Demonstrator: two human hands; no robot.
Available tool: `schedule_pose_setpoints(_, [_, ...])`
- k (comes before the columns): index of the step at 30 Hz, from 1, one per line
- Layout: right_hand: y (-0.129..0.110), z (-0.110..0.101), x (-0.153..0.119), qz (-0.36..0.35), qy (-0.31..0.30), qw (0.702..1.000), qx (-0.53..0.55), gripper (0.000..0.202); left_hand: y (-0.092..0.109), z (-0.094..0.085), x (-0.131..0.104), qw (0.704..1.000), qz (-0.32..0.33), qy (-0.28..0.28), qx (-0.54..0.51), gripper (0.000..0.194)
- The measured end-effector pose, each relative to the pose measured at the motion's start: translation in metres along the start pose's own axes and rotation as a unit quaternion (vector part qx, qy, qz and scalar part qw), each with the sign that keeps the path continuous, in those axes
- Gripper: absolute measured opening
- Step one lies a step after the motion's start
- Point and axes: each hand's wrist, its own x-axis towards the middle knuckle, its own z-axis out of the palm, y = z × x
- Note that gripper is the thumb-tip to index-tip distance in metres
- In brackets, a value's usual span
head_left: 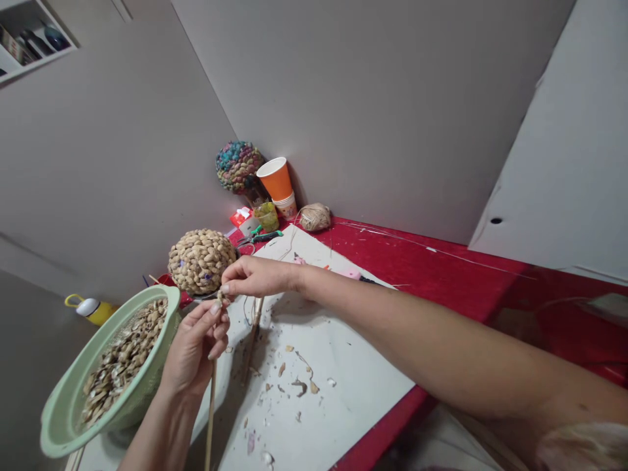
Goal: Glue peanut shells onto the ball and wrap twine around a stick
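Observation:
My left hand [199,333] is closed with its fingertips on a small tan piece [222,298], whose kind I cannot make out. A thin wooden stick [210,405] runs down from beneath this hand; its upper part is hidden by the fingers. From the right, my right hand [252,276] reaches across and pinches at the same small piece, thumb and forefinger together. Just behind both hands sits a ball covered in tan shells [201,258]. A green colander [53,422] full of similar shells [125,360] stands beside my left forearm.
White paper [363,366] with shell scraps [300,387] covers part of the red table [422,275]. Behind stand pliers [267,236], a twine ball [314,216], an orange cup [275,180] and a multicoloured shell ball [239,165]. A yellow bottle [98,311] is left, near the colander.

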Motion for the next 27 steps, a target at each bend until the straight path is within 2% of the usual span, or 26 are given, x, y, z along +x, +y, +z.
schedule_pose_setpoints(5, [-0.003,-0.002,-0.002,-0.001,-0.004,1.000,-0.019,0.018,0.002,-0.001,0.000,1.000,0.011,0.011,0.007,0.023])
schedule_pose_setpoints(18, [-0.014,0.002,-0.003,-0.001,0.007,0.993,-0.121,0.019,-0.004,-0.007,0.007,0.988,0.071,0.094,0.098,0.025])
schedule_pose_setpoints(27, [-0.024,0.007,-0.008,-0.011,0.024,0.956,-0.291,0.020,-0.016,-0.020,0.017,0.971,0.110,0.106,0.185,0.024])
